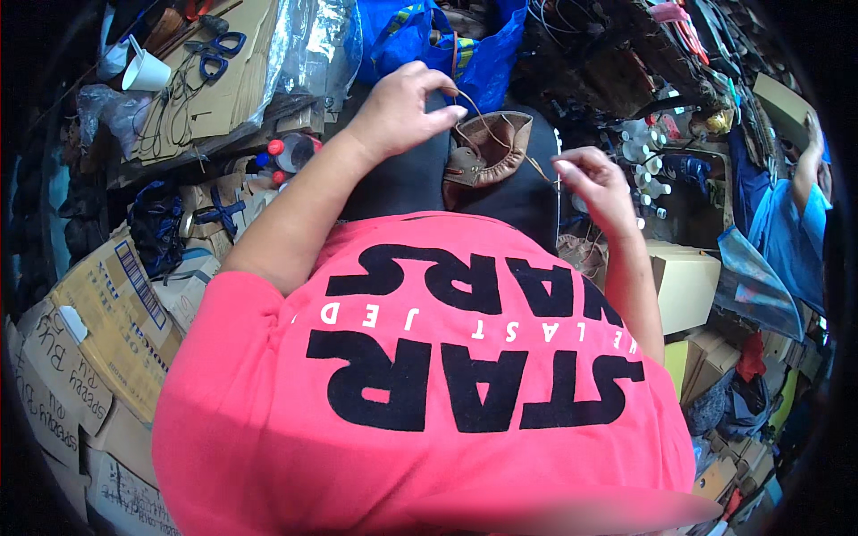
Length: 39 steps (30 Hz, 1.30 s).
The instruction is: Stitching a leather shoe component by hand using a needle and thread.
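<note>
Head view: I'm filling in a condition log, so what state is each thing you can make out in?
Lace, loose, curving
Left hand, fingers on the lace
Right hand, fingers bent near the lace; grip unclear
Brown gathered piece, open at the top
White cup, tilted
Scissors, lying down, handle rings apart
Red-capped bottle, closed

Large black block capitals stood in two rows across the pink shirt [420, 464], upside down in the view, with a line of small white capitals between them. Pale yellowish print and a blue-bordered panel marked the tan carton [105, 313] at left. Beside it, dark handwritten capitals covered a cardboard flap [55, 357]; smaller handwriting, hard to make out, ran across a lower carton [125, 473].
</note>
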Motion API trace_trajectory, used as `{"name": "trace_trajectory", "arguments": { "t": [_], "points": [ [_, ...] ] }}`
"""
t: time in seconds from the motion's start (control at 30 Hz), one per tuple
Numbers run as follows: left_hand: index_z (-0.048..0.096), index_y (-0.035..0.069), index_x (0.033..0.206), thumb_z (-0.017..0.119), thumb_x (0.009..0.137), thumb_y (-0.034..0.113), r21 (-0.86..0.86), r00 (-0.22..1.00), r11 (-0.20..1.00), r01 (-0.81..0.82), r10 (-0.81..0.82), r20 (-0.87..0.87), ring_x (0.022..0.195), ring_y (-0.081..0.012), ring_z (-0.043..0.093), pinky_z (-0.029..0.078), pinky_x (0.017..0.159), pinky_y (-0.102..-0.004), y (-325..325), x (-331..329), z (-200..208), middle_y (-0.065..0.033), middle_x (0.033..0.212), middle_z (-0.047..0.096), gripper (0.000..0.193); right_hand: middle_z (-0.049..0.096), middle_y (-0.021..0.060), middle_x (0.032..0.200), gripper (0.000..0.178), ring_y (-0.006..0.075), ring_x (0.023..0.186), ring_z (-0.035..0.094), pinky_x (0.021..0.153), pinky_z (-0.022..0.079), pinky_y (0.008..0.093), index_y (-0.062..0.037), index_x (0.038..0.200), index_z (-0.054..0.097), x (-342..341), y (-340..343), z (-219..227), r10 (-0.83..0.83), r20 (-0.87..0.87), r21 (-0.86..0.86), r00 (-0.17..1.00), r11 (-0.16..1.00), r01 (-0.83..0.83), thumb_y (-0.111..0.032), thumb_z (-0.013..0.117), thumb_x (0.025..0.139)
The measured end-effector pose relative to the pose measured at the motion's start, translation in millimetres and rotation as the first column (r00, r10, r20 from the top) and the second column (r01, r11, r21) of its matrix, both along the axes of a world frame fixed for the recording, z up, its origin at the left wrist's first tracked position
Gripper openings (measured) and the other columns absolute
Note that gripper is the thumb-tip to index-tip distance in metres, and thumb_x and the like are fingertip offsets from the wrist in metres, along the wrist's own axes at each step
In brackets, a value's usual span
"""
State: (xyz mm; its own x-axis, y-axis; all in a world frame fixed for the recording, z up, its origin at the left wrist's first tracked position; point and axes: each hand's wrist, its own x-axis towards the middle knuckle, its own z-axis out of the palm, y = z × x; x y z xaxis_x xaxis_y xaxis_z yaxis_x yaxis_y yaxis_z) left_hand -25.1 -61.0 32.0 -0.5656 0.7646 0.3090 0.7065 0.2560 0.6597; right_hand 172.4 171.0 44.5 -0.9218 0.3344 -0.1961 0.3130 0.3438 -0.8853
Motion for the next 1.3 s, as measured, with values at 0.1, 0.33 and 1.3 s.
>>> {"name": "trace_trajectory", "arguments": {
  "t": [0.1, 0.33, 1.3],
  "points": [
    [0.066, 0.01, 0.085, 0.07, 0.073, 0.025, -0.041, 0.999, 0.999, -0.021, 0.022, 0.031, 0.065, -0.0188, 0.049, 0.041, 0.059, -0.0303, 12.7, 4.1, 8.5, -0.0054, 0.071, 0.048, 0.02, 0.061, 0.0052, 0.078, 0.021, 0.0115, 0.076, 0.057, 0.069, 0.044, 0.0258, -0.0013, 0.084, 0.068, -13.0, -22.4, -5.8, 0.04, 0.059, 0.03, 0.997, 0.999, -0.042, -0.021, 0.071, 0.078],
    [0.064, 0.009, 0.081, 0.069, 0.072, 0.02, 0.041, 0.999, 0.999, 0.011, -0.012, 0.04, 0.072, -0.0247, 0.054, 0.044, 0.066, -0.033, 23.1, 10.3, 3.2, -0.0087, 0.075, 0.052, 0.016, 0.064, 0.0099, 0.074, 0.015, 0.0249, 0.073, 0.062, 0.068, 0.048, 0.0319, -0.0058, 0.08, 0.066, -27.5, -18.8, -20.7, 0.01, 0.022, 0.535, 1.0, 0.845, -0.02, -0.019, 0.067, 0.071],
    [0.045, 0.011, 0.064, 0.035, 0.097, 0.037, 0.545, -0.182, 0.768, -0.336, -0.621, 0.762, 0.067, -0.0202, 0.052, 0.042, 0.071, -0.033, 44.5, -7.5, -25.3, -0.005, 0.061, 0.046, 0.043, 0.046, 0.0012, 0.06, 0.046, 0.0153, 0.055, 0.043, 0.062, 0.041, 0.0318, -0.0108, 0.063, 0.045, -50.3, 19.2, -51.9, -0.395, -0.083, -0.994, 0.915, -0.031, -0.104, -0.042, 0.037, 0.095]
  ]
}}
